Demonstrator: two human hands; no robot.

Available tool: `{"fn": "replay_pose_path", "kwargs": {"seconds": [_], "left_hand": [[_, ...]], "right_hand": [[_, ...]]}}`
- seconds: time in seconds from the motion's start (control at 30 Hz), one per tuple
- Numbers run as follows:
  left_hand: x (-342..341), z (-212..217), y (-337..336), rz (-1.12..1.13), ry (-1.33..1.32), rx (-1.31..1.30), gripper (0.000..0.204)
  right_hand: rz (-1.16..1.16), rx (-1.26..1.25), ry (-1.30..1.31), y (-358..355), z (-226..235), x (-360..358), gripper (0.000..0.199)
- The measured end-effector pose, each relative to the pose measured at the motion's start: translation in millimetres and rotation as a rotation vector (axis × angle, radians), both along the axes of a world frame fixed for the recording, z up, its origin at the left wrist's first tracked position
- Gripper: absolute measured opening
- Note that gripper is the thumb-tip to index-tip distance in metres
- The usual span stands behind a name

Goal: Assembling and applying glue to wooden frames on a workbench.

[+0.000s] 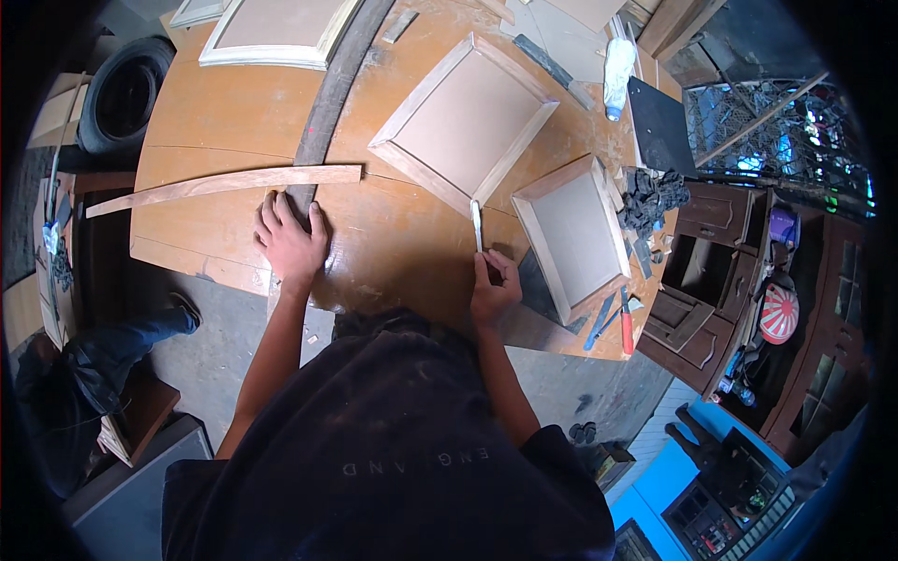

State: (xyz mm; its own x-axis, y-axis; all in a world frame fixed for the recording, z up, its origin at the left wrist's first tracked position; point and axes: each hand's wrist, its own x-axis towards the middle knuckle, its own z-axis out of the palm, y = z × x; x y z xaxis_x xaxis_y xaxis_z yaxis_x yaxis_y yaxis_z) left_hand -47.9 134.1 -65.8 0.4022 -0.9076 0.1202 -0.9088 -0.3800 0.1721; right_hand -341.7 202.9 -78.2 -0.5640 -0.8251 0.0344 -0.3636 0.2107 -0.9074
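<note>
My left hand (pixel 292 245) lies palm down on the near end of a long dark wooden strip (pixel 323 122), its fingers spread. Just beyond the fingertips, a thin curved wood lath (pixel 224 185) crosses over the strip. Between thumb and fingers, my right hand (pixel 496 288) pinches a slim whitish stick-like tool (pixel 477 226); its exact kind is unclear. The tool's far end is at the near corner of a wood-framed panel (pixel 468 117) lying on the table. To the right of that hand rests a second framed panel (pixel 575 238), smaller in view.
The worn orange-brown table (pixel 224 112) also bears a pale frame (pixel 276 33), a white bottle (pixel 617 75), a crumpled black cloth (pixel 655 198) and a red-handled tool (pixel 626 327). A tire (pixel 126 93) stands left; brown cabinets (pixel 706 271) stand right. Another person's leg (pixel 131 351) shows at left.
</note>
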Motion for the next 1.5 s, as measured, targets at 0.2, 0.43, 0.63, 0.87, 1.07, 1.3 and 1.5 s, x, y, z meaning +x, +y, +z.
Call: {"fn": "replay_pose_path", "kwargs": {"seconds": [0.2,0.43,0.63,0.87,1.07,1.3,1.5], "left_hand": [[0,2,-1,0.009,0.008,0.036,0.067],[0,1,-1,-0.003,0.013,0.016,0.067],[0,0,-1,-0.005,0.016,0.008,0.067],[1,-2,0,-0.011,0.020,-0.021,0.067],[1,-2,0,-0.006,0.014,-0.024,0.066],[0,-2,0,-0.004,0.008,-0.038,0.065],[-2,1,1,0.007,0.010,-0.031,0.064]], "right_hand": [[-0.013,-0.001,-0.025,-2,-4,3,0.017],[-0.001,0.007,0.041,-3,-3,5,0.020],[0.010,-0.009,0.023,-4,-9,6,0.023],[0.077,-0.054,0.113,-4,-12,2,0.031],[0.077,-0.023,-0.047,-4,-5,5,0.040],[0.127,-0.084,-0.113,-6,1,-2,0.054],[0.164,-0.109,-0.156,-13,-1,-12,0.044]]}}
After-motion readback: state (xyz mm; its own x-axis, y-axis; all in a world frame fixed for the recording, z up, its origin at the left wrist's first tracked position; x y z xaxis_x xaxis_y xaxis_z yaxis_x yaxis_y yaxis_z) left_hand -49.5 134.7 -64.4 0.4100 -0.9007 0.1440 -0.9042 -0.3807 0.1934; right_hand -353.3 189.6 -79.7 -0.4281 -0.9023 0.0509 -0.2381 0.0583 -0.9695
